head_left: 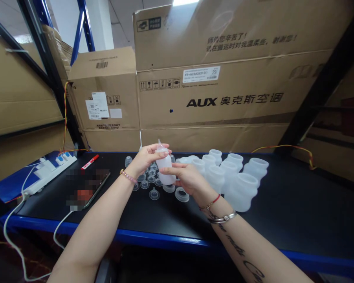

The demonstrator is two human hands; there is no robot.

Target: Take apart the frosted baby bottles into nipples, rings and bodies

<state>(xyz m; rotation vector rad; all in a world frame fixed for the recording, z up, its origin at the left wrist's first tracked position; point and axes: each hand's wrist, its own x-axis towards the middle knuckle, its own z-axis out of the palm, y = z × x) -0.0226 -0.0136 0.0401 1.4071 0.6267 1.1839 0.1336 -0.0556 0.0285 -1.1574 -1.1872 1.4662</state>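
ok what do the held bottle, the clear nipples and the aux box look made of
The held bottle: probably silicone or plastic, matte, as it looks milky and translucent. The clear nipples: perhaps silicone, glossy, being see-through with bright highlights. The AUX box: cardboard, mostly matte, judging by its brown, printed, creased surface.

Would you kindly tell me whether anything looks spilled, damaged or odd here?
I see nothing spilled around the bottle held by the left hand and right hand. One small oddity: the large cardboard box behind has a dark spot left of its AUX lettering, perhaps a hole; I can't tell.
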